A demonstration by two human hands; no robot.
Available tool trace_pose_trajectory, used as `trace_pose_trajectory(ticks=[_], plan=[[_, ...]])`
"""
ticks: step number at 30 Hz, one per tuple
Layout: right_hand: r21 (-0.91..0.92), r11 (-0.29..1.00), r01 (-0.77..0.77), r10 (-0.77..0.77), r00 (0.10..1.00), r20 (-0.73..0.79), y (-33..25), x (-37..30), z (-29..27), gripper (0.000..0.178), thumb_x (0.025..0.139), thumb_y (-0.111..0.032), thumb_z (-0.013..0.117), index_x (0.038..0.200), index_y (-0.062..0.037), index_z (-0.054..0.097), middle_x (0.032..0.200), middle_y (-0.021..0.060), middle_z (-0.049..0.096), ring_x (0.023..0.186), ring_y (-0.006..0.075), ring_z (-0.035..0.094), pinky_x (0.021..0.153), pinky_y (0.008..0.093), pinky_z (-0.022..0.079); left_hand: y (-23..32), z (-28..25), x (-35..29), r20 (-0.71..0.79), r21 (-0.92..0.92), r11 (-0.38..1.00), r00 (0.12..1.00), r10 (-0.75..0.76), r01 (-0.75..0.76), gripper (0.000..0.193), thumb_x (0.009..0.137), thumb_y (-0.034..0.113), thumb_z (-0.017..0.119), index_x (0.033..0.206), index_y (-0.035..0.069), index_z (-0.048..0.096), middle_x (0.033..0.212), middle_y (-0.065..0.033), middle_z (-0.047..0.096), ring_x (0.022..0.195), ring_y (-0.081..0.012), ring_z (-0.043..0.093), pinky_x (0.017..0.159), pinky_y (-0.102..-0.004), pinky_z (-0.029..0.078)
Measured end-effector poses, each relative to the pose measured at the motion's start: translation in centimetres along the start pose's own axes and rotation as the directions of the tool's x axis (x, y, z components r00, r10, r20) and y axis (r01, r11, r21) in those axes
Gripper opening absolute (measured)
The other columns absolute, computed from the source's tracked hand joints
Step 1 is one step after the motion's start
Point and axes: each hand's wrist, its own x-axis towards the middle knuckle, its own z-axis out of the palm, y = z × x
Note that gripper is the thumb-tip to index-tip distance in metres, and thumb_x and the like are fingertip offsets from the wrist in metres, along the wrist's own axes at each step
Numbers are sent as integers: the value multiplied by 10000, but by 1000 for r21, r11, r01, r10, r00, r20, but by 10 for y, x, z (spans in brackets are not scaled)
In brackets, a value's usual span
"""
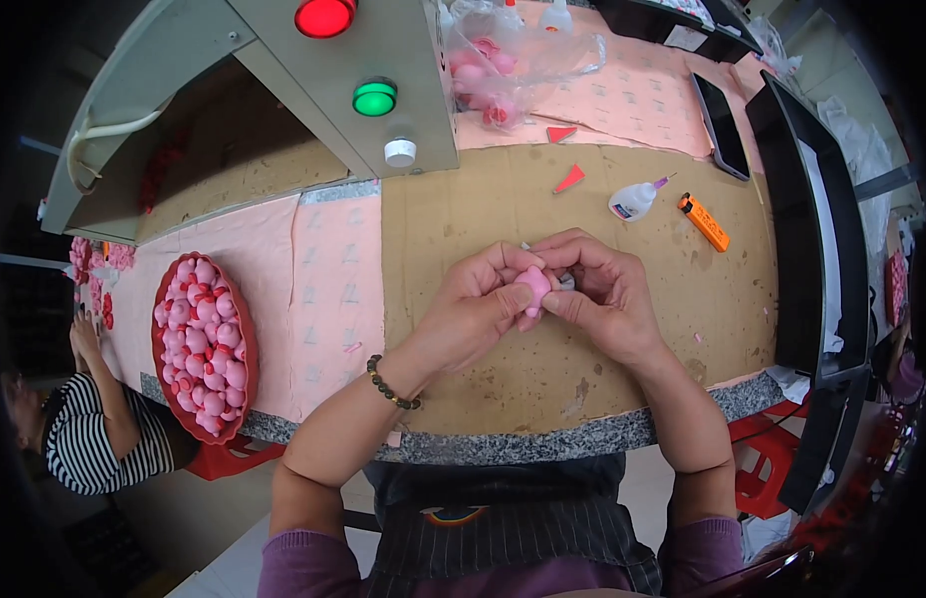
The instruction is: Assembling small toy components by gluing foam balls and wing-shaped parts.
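In front of me, above the brown cardboard mat (463, 389), I hold a small, rounded pink soft-looking piece (534, 283) with both hands. My left hand (478, 304) pinches it from the left between thumb and fingers; a beaded bracelet (383, 384) circles that wrist. From the other side, my right hand (607, 294) is closed, its thumb tip pressed against the piece's lower right. Something small and greyish shows among the right fingers, too hidden to name. Beyond the right hand lies a small white glue bottle (633, 202) with a thin purple-based nozzle.
An orange tool (704, 222) and red scraps (568, 178) lie on the mat. At left stands a red basket (247, 384) of pink-and-red balls, below a grey machine (403, 60) with buttons. A phone (720, 125) and black tray (821, 229) are right. A striped-shirt co-worker (99, 439) sits far left.
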Motion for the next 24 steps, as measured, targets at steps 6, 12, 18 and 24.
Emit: trace_pose_trajectory(ticks=[6, 12, 18, 24], plan=[[-424, 903, 62, -53, 998, 34, -13, 1, -15, 274, 696, 59, 640, 966, 32, 603, 1002, 100, 536, 926, 184, 558, 797, 304, 464, 6, -4, 5, -44, -188, 979, 996, 74, -81, 289, 882, 207, 568, 1117, 53, 502, 1087, -147, 564, 899, -168, 555, 721, -252, 452], [-758, 629, 171, -64, 984, 169, -15, -5, 1, 256, 677, 72, 634, 921, -6, 617, 928, 91, 539, 862, 218, 574, 690, 287, 472, 7, -4, 3, -83, -237, 966, 993, 82, -100, 336, 862, 245, 590, 1122, 53, 500, 1077, -147, 565, 905, -186, 556, 718, -255, 451], [-680, 717, 150, -224, 974, -21, -15, -3, -8, 186, 709, 84, 605, 878, 6, 611, 920, 92, 544, 824, 182, 563, 673, 266, 459, 4, -12, 5, -17, -286, 951, 993, 119, -119, 256, 906, 188, 532, 1121, 52, 506, 1053, -140, 560, 883, -158, 536, 722, -257, 456], [-393, 861, 324, -397, 910, -120, -9, -2, 16, 140, 757, 95, 568, 885, 41, 580, 935, 90, 543, 810, 119, 528, 647, 214, 432, -2, -2, 4, -65, -204, 978, 997, 34, -47, 218, 883, 95, 566, 1088, 46, 514, 955, -93, 586, 808, -141, 565, 685, -244, 471]])
